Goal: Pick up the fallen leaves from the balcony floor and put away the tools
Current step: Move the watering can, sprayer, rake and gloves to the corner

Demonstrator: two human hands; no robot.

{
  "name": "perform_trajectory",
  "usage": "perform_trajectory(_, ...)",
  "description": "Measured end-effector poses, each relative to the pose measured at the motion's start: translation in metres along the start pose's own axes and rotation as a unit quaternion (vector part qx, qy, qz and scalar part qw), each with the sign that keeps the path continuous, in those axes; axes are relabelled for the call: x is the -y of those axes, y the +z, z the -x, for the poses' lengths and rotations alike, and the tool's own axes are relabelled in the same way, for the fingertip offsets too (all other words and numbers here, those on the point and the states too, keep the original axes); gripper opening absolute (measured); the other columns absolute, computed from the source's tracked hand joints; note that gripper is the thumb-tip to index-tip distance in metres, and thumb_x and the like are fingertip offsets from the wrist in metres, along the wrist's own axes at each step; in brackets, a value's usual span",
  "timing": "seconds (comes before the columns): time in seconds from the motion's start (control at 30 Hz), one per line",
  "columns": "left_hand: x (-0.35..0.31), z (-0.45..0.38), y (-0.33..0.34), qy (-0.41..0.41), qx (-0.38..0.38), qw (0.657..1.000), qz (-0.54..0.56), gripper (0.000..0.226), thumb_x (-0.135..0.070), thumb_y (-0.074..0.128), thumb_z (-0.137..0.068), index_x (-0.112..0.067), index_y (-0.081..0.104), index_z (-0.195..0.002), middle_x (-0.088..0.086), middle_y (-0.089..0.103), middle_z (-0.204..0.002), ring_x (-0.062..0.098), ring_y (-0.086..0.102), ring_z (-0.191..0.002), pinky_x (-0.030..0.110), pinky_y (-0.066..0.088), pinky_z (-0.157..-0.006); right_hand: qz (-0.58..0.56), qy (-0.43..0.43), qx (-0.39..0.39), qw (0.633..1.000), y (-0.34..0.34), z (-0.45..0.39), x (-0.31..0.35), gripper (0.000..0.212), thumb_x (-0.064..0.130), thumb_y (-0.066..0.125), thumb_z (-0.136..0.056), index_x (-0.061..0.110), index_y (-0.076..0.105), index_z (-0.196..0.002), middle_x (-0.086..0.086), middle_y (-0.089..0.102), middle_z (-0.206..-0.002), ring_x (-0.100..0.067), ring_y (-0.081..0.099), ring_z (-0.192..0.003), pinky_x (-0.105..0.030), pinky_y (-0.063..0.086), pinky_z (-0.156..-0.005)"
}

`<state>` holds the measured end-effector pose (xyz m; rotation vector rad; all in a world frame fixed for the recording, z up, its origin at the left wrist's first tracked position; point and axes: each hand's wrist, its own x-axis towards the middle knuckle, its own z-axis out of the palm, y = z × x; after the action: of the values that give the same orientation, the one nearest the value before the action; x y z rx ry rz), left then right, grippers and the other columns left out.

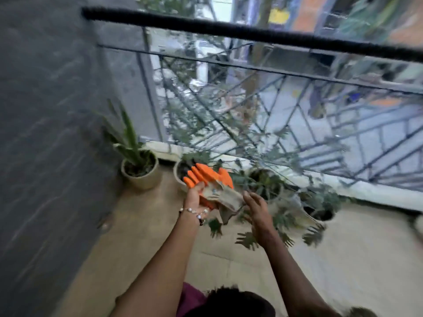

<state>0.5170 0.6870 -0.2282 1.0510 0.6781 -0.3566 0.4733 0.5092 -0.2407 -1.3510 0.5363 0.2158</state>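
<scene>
Left hand (196, 197) grips the gloves (211, 186), orange-fingered with grey-beige cuffs, held above the balcony floor (142, 239) near the potted plants (137, 161). Right hand (257, 208) hovers just right of them, fingers spread, holding nothing.

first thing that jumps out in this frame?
The orange-fingered gloves, centre frame, held in the left hand, with the right hand open beside them. Behind stand potted plants, one spiky plant pot by the grey wall, along the black railing.
</scene>
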Motion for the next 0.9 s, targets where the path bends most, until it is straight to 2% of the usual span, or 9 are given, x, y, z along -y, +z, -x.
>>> perform_trajectory(0.1, 0.038, 0.017, 0.083, -0.080, 0.044, 0.991, 0.096, 0.040, -0.022, 0.042, -0.101, -0.005, 0.049, -0.136, 0.020, 0.052, -0.137, 0.039, 0.054, -0.117, 0.052, 0.043, -0.099, -0.169, 0.031, 0.048, 0.984, -0.067, 0.010, 0.002, 0.081, 0.058, 0.073, -0.072, 0.013, 0.045, -0.134, -0.020, 0.061, -0.126, -0.028, 0.063, -0.100, -0.037, 0.051, -0.078)
perform_trajectory(0.17, 0.065, 0.028, 0.132, -0.109, 0.094, 0.984, 0.101, 0.032, -0.021, 0.044, -0.101, -0.003, 0.059, -0.122, 0.019, 0.063, -0.122, 0.035, 0.061, -0.105, 0.051, 0.044, -0.098, -0.249, 0.007, 0.018, 0.968, -0.105, 0.021, 0.006, 0.072, 0.047, 0.075, -0.076, 0.009, 0.049, -0.131, -0.018, 0.063, -0.118, -0.025, 0.065, -0.092, -0.035, 0.052, -0.072)
perform_trajectory(0.27, 0.096, 0.044, 0.191, -0.132, 0.184, 0.973, 0.042, 0.021, -0.012, 0.044, -0.101, -0.006, 0.064, -0.096, 0.012, 0.074, -0.086, 0.026, 0.071, -0.074, 0.042, 0.049, -0.075, -0.336, -0.044, -0.088, 0.937, -0.159, 0.033, 0.010, 0.070, 0.018, 0.083, -0.068, 0.000, 0.051, -0.127, -0.020, 0.061, -0.107, -0.024, 0.066, -0.072, -0.033, 0.055, -0.058)
perform_trajectory(0.33, 0.115, 0.043, 0.226, -0.137, 0.222, 0.965, 0.012, 0.015, -0.005, 0.054, -0.092, -0.006, 0.064, -0.102, 0.010, 0.072, -0.098, 0.022, 0.072, -0.075, 0.038, 0.053, -0.069, -0.357, -0.073, -0.184, 0.913, -0.199, 0.041, 0.014, 0.042, -0.007, 0.071, -0.073, 0.001, 0.057, -0.112, -0.020, 0.062, -0.102, -0.026, 0.066, -0.070, -0.037, 0.058, -0.059)
perform_trajectory(0.43, 0.148, 0.031, 0.280, -0.142, 0.210, 0.965, -0.060, 0.027, -0.009, 0.066, -0.081, -0.008, 0.064, -0.108, 0.013, 0.066, -0.114, 0.022, 0.069, -0.082, 0.032, 0.057, -0.063, -0.365, -0.095, -0.262, 0.889, -0.264, 0.056, 0.024, 0.032, -0.022, 0.058, -0.076, 0.001, 0.058, -0.099, -0.017, 0.064, -0.086, -0.025, 0.066, -0.063, -0.040, 0.058, -0.055)
perform_trajectory(0.53, 0.185, 0.023, 0.341, -0.174, 0.235, 0.947, -0.134, 0.019, -0.023, 0.066, -0.085, -0.015, 0.065, -0.103, 0.009, 0.068, -0.103, 0.021, 0.066, -0.083, 0.035, 0.056, -0.067, -0.346, -0.102, -0.303, 0.882, -0.334, 0.055, 0.027, 0.040, -0.024, 0.058, -0.075, 0.002, 0.058, -0.106, -0.018, 0.062, -0.087, -0.032, 0.064, -0.073, -0.051, 0.058, -0.065)
perform_trajectory(0.63, 0.221, 0.019, 0.405, -0.205, 0.271, 0.916, -0.211, 0.020, -0.031, 0.066, -0.088, -0.016, 0.066, -0.100, 0.006, 0.069, -0.098, 0.022, 0.065, -0.086, 0.037, 0.054, -0.071, -0.302, -0.101, -0.364, 0.875, -0.400, 0.055, 0.029, 0.047, -0.026, 0.060, -0.071, 0.004, 0.061, -0.106, -0.014, 0.062, -0.082, -0.026, 0.062, -0.074, -0.042, 0.059, -0.067)
perform_trajectory(0.8, 0.282, 0.016, 0.519, -0.168, 0.310, 0.881, -0.316, 0.015, -0.010, 0.070, -0.084, -0.007, 0.066, -0.098, 0.015, 0.066, -0.095, 0.016, 0.067, -0.054, 0.026, 0.054, -0.047, -0.337, -0.103, -0.435, 0.829, -0.505, 0.066, 0.034, 0.047, -0.024, 0.067, -0.067, 0.002, 0.060, -0.106, -0.016, 0.065, -0.085, -0.023, 0.065, -0.070, -0.041, 0.059, -0.072)
perform_trajectory(0.9, 0.328, 0.028, 0.571, -0.160, 0.358, 0.857, -0.334, 0.018, -0.002, 0.068, -0.083, -0.011, 0.066, -0.098, 0.018, 0.066, -0.102, 0.023, 0.067, -0.066, 0.031, 0.055, -0.057, -0.427, -0.099, -0.434, 0.787, -0.552, 0.079, 0.033, 0.043, -0.012, 0.072, -0.060, -0.009, 0.059, -0.100, -0.016, 0.070, -0.083, -0.024, 0.070, -0.068, -0.037, 0.060, -0.061)
